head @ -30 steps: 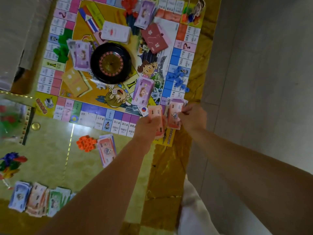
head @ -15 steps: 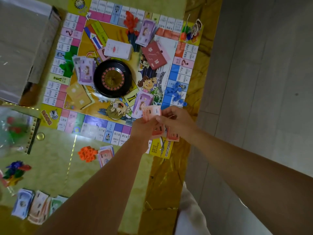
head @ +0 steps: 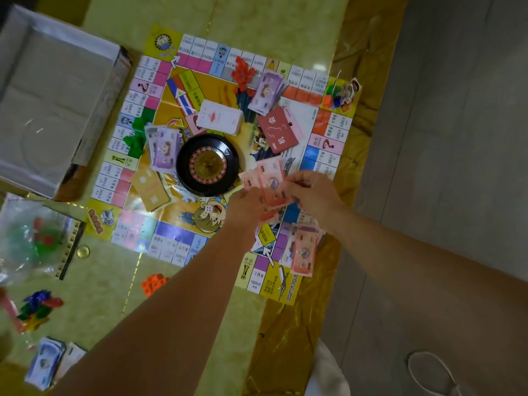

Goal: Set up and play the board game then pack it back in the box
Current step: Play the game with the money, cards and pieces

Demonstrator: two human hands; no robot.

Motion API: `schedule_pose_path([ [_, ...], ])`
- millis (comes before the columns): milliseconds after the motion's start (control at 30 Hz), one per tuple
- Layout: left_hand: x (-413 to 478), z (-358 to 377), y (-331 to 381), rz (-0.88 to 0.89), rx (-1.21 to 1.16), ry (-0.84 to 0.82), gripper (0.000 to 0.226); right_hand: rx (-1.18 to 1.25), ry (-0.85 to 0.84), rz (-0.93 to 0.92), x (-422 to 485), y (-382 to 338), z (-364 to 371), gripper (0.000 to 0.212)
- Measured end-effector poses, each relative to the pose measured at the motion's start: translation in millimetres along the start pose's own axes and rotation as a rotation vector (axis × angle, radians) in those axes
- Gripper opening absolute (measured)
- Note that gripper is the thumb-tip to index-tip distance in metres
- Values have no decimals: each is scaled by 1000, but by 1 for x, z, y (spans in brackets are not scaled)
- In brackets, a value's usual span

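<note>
The colourful game board [head: 171,238] lies flat on the table with a black roulette wheel [head: 208,164] at its centre. Both my hands are over the board's near right part. My left hand [head: 245,208] grips a stack of pink play notes [head: 270,184] from below. My right hand [head: 313,192] pinches the top note of that stack at its right edge. A second pile of pink notes [head: 304,252] lies on the board's near right corner. Purple note piles [head: 164,147] [head: 267,91], a white card deck [head: 220,117] and a red card [head: 278,132] lie on the board.
The open grey game box [head: 54,107] stands at the left. A plastic bag of pieces [head: 31,238] and coloured pawns [head: 38,307] lie near left, orange houses [head: 154,284] and more notes [head: 47,362] nearer me. The table edge and grey floor [head: 443,138] run along the right.
My hands with the pink notes have moved farther over the board, toward the roulette wheel. A pile of pink notes now lies uncovered at the board's near right corner.
</note>
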State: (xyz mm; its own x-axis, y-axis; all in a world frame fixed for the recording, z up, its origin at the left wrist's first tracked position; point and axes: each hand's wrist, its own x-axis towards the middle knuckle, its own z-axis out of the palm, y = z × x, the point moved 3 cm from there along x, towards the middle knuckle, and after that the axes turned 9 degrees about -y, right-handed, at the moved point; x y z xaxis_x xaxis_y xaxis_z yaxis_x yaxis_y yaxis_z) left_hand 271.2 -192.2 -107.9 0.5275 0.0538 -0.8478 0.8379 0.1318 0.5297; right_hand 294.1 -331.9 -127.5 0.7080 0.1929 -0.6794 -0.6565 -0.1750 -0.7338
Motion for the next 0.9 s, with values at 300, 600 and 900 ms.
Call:
schedule_pose_path([
  [300, 47, -1, 72, 159, 76, 88, 21, 109, 140, -29, 85, -71, -19, 7],
  [600, 93, 1, 120, 408, 299, 191, 29, -10, 319, -49, 154, -89, -23, 25],
  [900, 119, -4, 141, 379, 443, 206, 21, -625, 415, -255, 162, -112, -26, 49],
])
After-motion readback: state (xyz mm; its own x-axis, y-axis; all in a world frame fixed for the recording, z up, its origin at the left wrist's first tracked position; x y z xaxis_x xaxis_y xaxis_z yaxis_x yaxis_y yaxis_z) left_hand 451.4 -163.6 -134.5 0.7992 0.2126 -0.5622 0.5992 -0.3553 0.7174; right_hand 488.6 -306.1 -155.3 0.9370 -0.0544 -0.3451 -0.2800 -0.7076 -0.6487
